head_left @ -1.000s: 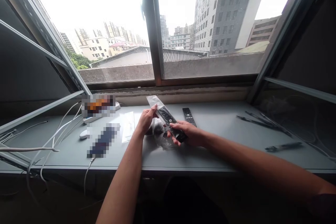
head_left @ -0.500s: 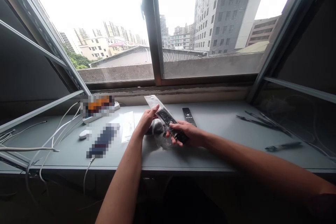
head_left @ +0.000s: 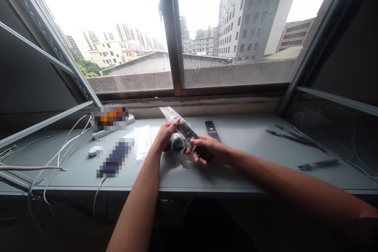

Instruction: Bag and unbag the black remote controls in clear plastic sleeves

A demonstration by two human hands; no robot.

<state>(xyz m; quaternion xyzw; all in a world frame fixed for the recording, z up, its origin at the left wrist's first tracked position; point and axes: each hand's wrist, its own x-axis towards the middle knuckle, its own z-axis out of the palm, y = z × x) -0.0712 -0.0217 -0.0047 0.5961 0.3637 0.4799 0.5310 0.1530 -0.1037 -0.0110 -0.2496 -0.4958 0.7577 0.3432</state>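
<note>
My right hand [head_left: 213, 149] grips the near end of a black remote control [head_left: 204, 153], which looks bare; my left hand [head_left: 165, 134] pinches the clear plastic sleeve [head_left: 169, 113] around the rest, leaving it only part-sleeved above a grey desk [head_left: 251, 167]. A second, unwrapped remote [head_left: 212, 130] lies beyond, before a window [head_left: 175, 51] facing buildings [head_left: 254, 19].

Layout of the desk [head_left: 248, 128], with the window [head_left: 201, 75] behind it. Centre: a remote [head_left: 187, 130], at least partly in a bag [head_left: 167, 113], slants between the left hand [head_left: 162, 136] and right hand [head_left: 214, 149], above a bundle [head_left: 177, 142]. Behind the right hand lies a second remote [head_left: 212, 130]. Left of the left hand: a packet [head_left: 143, 143], then a pixelated object [head_left: 115, 158]; cables [head_left: 54, 168] farther left. Far right: slim items [head_left: 319, 164], possibly pens.
</note>
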